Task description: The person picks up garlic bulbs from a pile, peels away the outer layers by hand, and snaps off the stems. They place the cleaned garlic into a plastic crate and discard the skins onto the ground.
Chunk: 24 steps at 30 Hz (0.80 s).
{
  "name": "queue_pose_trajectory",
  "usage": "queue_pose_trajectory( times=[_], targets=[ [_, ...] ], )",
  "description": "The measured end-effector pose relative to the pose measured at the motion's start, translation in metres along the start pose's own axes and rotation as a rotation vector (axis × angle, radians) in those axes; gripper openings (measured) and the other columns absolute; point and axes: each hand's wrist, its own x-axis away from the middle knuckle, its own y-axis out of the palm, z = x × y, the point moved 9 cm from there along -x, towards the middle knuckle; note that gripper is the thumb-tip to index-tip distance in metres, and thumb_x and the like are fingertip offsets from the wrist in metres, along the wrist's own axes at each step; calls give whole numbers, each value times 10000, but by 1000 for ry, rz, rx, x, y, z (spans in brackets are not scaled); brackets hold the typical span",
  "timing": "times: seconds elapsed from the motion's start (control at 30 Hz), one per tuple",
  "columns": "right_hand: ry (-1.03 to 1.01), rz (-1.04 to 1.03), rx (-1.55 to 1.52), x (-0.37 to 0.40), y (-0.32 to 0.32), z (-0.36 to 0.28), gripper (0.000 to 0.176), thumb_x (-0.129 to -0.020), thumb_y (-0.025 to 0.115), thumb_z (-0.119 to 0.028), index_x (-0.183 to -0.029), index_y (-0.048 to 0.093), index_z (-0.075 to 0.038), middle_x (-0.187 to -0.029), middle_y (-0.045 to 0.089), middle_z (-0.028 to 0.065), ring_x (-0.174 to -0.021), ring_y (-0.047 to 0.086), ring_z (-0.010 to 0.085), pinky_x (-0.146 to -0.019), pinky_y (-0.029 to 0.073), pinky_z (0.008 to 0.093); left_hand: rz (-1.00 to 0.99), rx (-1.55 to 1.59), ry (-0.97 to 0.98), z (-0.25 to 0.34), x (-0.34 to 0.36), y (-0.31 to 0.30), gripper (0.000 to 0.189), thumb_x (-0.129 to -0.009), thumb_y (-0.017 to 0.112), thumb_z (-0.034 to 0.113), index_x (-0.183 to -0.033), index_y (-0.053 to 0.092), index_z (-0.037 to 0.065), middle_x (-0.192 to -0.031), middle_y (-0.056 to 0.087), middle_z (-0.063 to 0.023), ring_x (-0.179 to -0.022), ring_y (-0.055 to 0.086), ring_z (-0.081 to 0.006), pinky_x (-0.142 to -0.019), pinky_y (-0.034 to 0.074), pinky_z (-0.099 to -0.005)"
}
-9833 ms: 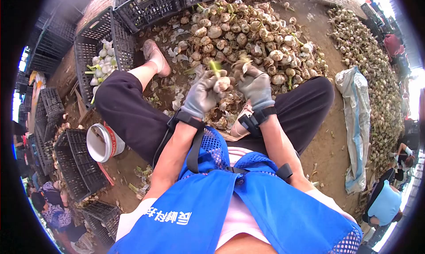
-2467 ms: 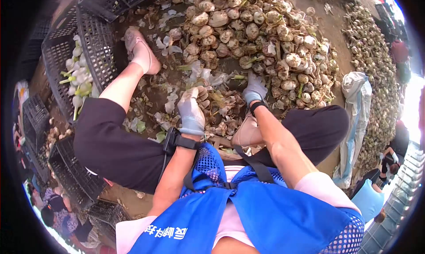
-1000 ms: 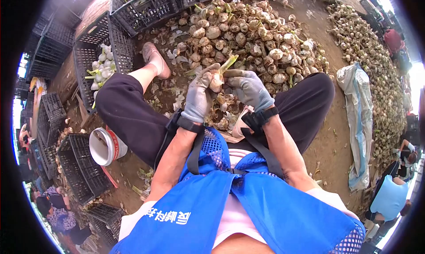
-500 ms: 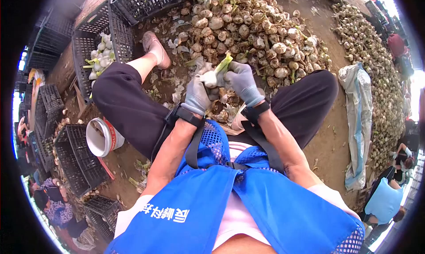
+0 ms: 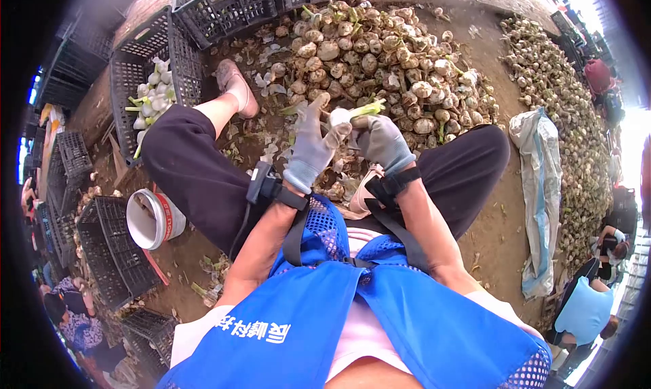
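Observation:
A white peeled garlic bulb (image 5: 340, 116) with a green stem pointing right is held up in front of the large heap. My right hand (image 5: 384, 142), in a grey glove, is closed on it near the base of the stem. My left hand (image 5: 313, 143), also gloved, is beside the bulb with its fingers stretched upward and apart from the thumb. The left thumb lies close below the bulb; whether it touches is hard to tell. Beyond my hands lies the heap of unpeeled garlic (image 5: 407, 63). Loose skins litter the ground under my hands.
A black crate (image 5: 186, 60) at the left contains white garlic (image 5: 156, 97). Further black crates (image 5: 112, 246) and a white bucket (image 5: 146, 219) stand near my left leg. At the right lie a plastic sack (image 5: 539, 199) and a long garlic pile (image 5: 576, 131). Other people sit at both edges.
My left hand has opened, its fingers now stretched upward away from the bulb. The bulb has shifted right, and its stem has tipped from upward to nearly level.

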Motion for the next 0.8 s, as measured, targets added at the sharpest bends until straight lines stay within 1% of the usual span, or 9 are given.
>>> queue_pose_trajectory(
  times=[0.2,0.37,0.47,0.5,0.53,0.63,0.67,0.73,0.8],
  targets=[
    [194,-82,144,4,12,12,184,-720,519,41,-837,653,-4,-798,656,59,-685,609,133,-633,489,242,-386,1247,-1103,-61,48,34,205,-926,466,207,-948,583,40,-709,568,4,-591,537,-76,-537,443,-199],
    [184,75,-13,1,12,10,226,-735,479,57,-878,641,-6,-808,641,63,-678,589,124,-622,464,230,-25,616,-586,-67,14,23,224,-901,518,232,-973,572,27,-813,576,-42,-738,563,-142,-644,469,-253],
    [-375,118,687,9,30,-29,222,-735,459,64,-862,631,5,-828,622,81,-761,583,154,-654,454,260,-117,289,-104,-15,5,21,263,-880,562,274,-990,549,35,-926,571,-59,-830,546,-144,-715,463,-258],
    [-355,67,377,5,25,-22,222,-717,483,65,-858,641,-1,-814,631,83,-727,585,177,-623,451,277,-151,674,-436,-37,17,30,267,-881,562,283,-978,552,34,-912,572,-51,-807,549,-136,-701,467,-260],
    [255,55,0,13,17,0,228,-709,503,71,-866,650,-6,-805,645,75,-708,597,173,-629,465,262,-179,1057,-773,-45,35,44,272,-881,562,292,-965,555,34,-897,574,-42,-784,552,-129,-688,471,-263],
    [-556,-158,655,20,30,-50,210,-731,528,64,-892,646,-4,-812,653,58,-747,602,101,-680,484,219,-74,1089,-809,-59,31,47,270,-886,557,286,-952,556,24,-851,577,-31,-720,553,-115,-663,472,-256],
    [-559,-157,656,18,31,-53,210,-731,528,64,-892,646,-4,-812,653,58,-747,602,101,-680,484,219,-75,1090,-806,-63,28,48,270,-886,557,286,-952,556,24,-851,577,-31,-720,553,-115,-663,472,-256],
    [213,99,-46,4,5,3,205,-706,540,63,-869,645,-6,-838,650,79,-748,607,138,-681,483,238,33,1303,-795,-65,23,42,268,-906,516,268,-984,538,13,-847,595,-71,-704,572,-127,-661,490,-247],
    [-396,167,630,-7,2,-36,99,-705,588,-8,-790,637,-4,-906,606,120,-789,586,264,-719,479,321,-3,1248,-812,-60,26,36,261,-907,509,262,-981,546,15,-872,608,-79,-757,595,-142,-664,510,-272]
  ],
)
